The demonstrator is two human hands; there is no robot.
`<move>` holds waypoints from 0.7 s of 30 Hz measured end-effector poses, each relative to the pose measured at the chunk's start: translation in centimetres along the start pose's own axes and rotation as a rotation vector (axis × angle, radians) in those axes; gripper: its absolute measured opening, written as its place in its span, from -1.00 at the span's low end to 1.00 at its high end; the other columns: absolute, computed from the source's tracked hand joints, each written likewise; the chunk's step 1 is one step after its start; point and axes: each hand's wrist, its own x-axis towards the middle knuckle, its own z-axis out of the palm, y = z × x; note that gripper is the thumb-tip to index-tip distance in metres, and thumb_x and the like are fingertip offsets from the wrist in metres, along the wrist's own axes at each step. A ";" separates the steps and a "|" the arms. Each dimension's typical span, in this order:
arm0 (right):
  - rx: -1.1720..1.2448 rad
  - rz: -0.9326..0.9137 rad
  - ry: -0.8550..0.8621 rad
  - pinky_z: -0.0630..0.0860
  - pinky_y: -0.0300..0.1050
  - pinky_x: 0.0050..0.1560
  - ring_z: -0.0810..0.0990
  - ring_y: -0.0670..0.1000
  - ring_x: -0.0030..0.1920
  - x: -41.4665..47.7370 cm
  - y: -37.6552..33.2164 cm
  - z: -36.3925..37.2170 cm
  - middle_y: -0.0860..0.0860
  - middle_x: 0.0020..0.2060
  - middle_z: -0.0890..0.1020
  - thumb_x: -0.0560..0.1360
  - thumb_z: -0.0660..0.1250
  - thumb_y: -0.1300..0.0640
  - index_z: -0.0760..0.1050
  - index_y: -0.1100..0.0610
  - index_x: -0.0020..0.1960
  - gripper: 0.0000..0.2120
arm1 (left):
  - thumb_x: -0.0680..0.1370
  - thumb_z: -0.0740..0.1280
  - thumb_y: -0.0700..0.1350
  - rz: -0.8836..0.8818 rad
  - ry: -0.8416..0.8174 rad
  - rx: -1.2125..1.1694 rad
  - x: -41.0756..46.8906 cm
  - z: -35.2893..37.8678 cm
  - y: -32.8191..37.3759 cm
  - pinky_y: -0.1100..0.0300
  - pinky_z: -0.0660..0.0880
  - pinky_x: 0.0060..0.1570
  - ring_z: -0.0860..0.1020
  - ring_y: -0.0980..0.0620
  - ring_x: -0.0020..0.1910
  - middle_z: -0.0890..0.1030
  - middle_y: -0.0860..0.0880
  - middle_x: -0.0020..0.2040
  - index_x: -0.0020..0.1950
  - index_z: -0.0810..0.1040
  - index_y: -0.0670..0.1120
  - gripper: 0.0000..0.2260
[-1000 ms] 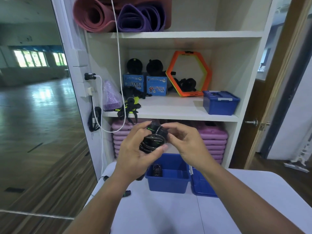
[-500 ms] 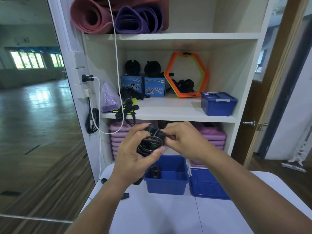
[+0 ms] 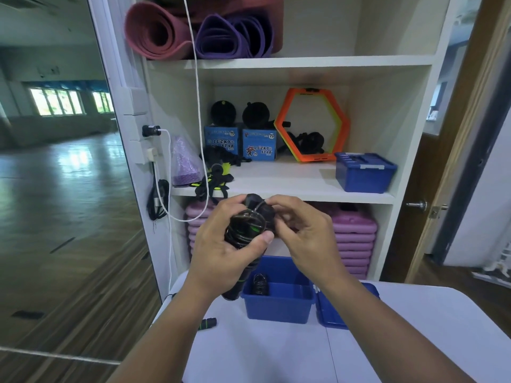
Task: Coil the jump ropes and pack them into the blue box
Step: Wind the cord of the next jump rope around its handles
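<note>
White table (image 3: pixel 276 355) fronts a shelf unit (image 3: pixel 290 189). The left hand (image 3: pixel 226 250) curls fingers and thumb round a coiled rope (image 3: pixel 246 228), held up before the shelves; the right hand (image 3: pixel 307 233) pinches the coil's top. Below the grip sits the open blue box (image 3: pixel 279 302), a second coil (image 3: pixel 260 283) inside, with the lid (image 3: pixel 329 313) just right.

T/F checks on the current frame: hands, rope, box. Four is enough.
1. The left hand grips a coiled jump rope. True.
2. The right hand hangs idle. False: it pinches the rope at the coil's top.
3. The blue box on the table is empty. False: a second rope lies coiled inside.
4. The box's lid lies on the table to its right. True.
</note>
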 end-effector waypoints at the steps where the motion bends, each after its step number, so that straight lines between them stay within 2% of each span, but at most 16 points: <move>1: -0.004 -0.025 0.012 0.61 0.13 -0.14 0.66 0.01 -0.14 0.1 0.0 -0.1 -0.04 -0.10 0.68 0.51 0.34 0.22 0.60 -0.09 0.13 -0.72 | 0.39 0.46 0.06 0.001 0.004 -0.008 0.0 0.0 0.1 0.24 0.52 0.09 0.61 0.06 0.04 0.55 0.32 0.13 0.13 0.45 0.24 -0.64; 3: -0.019 -0.078 0.028 0.56 0.05 -0.20 0.58 -0.03 -0.21 0.3 0.1 -0.3 -0.07 -0.14 0.63 0.51 0.33 0.26 0.65 -0.02 0.12 -0.72 | 0.39 0.47 0.05 -0.003 0.016 -0.026 0.0 0.0 0.3 0.17 0.54 0.09 0.62 0.04 0.04 0.57 0.25 0.11 0.13 0.45 0.23 -0.64; 5: -0.038 -0.112 0.019 0.52 0.02 -0.24 0.54 0.00 -0.25 0.6 0.1 -0.5 0.02 -0.15 0.63 0.49 0.33 0.35 0.67 0.07 0.10 -0.70 | 0.40 0.47 0.04 -0.010 0.022 -0.035 0.1 -0.1 0.4 0.11 0.56 0.08 0.62 0.01 0.03 0.59 0.14 0.10 0.14 0.46 0.22 -0.64; 8: -0.031 -0.108 -0.009 0.52 -0.08 -0.24 0.54 0.01 -0.25 1.2 0.0 -0.8 0.05 -0.20 0.62 0.46 0.33 0.40 0.68 0.13 0.08 -0.70 | 0.40 0.47 0.03 -0.003 0.027 -0.030 0.3 -0.2 0.5 0.16 0.55 0.05 0.63 0.03 0.00 0.60 0.08 0.08 0.15 0.45 0.21 -0.63; 10: -0.006 -0.073 -0.044 0.52 -0.10 -0.22 0.54 0.01 -0.25 1.4 0.1 -1.0 0.00 -0.22 0.62 0.47 0.33 0.38 0.69 0.10 0.07 -0.70 | 0.41 0.47 0.02 0.001 0.033 -0.033 0.3 -0.2 0.5 0.18 0.55 0.05 0.62 0.04 0.00 0.60 0.03 0.07 0.16 0.45 0.19 -0.62; 13: 0.040 -0.007 -0.099 0.52 -0.02 -0.20 0.53 0.10 -0.25 1.3 0.3 -1.2 0.03 -0.23 0.63 0.47 0.33 0.35 0.69 -0.07 0.00 -0.65 | 0.41 0.47 0.02 0.003 0.035 -0.036 -0.1 -0.1 0.4 0.16 0.54 0.06 0.62 0.00 0.01 0.59 -0.01 0.09 0.16 0.45 0.18 -0.63; 15: 0.047 0.044 -0.148 0.52 0.00 -0.20 0.53 0.14 -0.25 1.3 0.1 -1.4 0.08 -0.22 0.65 0.49 0.33 0.34 0.67 -0.14 -0.02 -0.63 | 0.41 0.47 0.03 -0.005 0.032 -0.035 -0.2 0.0 0.5 0.13 0.55 0.06 0.62 -0.02 0.03 0.59 0.02 0.10 0.17 0.44 0.19 -0.63; 16: 0.017 0.056 -0.186 0.52 -0.01 -0.20 0.54 0.12 -0.25 1.4 0.0 -1.6 0.07 -0.21 0.66 0.50 0.34 0.35 0.67 -0.09 0.01 -0.65 | 0.41 0.46 0.03 -0.007 0.024 -0.036 -0.2 0.0 0.6 0.13 0.55 0.07 0.62 -0.02 0.03 0.58 0.06 0.11 0.16 0.44 0.19 -0.63; 18: -0.101 0.044 -0.263 0.52 -0.13 -0.20 0.55 -0.02 -0.26 1.8 -0.2 -2.1 0.00 -0.20 0.67 0.52 0.36 0.34 0.69 0.04 0.08 -0.73 | 0.41 0.46 0.02 0.008 -0.006 -0.035 0.0 0.0 0.7 0.17 0.54 0.08 0.61 0.02 0.05 0.57 0.18 0.13 0.15 0.44 0.19 -0.64; 19: -0.161 0.025 -0.283 0.51 -0.19 -0.21 0.55 -0.08 -0.26 2.0 -0.4 -2.4 -0.02 -0.20 0.67 0.52 0.36 0.32 0.68 0.05 0.12 -0.73 | 0.42 0.46 0.02 0.013 -0.025 -0.033 0.1 -0.1 0.8 0.20 0.53 0.09 0.61 0.06 0.05 0.56 0.24 0.12 0.15 0.44 0.20 -0.64; 21: -0.262 -0.024 -0.303 0.47 -0.23 -0.23 0.54 -0.07 -0.25 2.3 -0.9 -2.8 -0.03 -0.23 0.64 0.53 0.35 0.30 0.67 -0.01 0.16 -0.69 | 0.42 0.45 0.01 0.012 -0.039 -0.032 0.3 -0.2 0.9 0.27 0.51 0.08 0.61 0.14 0.03 0.56 0.31 0.09 0.15 0.44 0.22 -0.64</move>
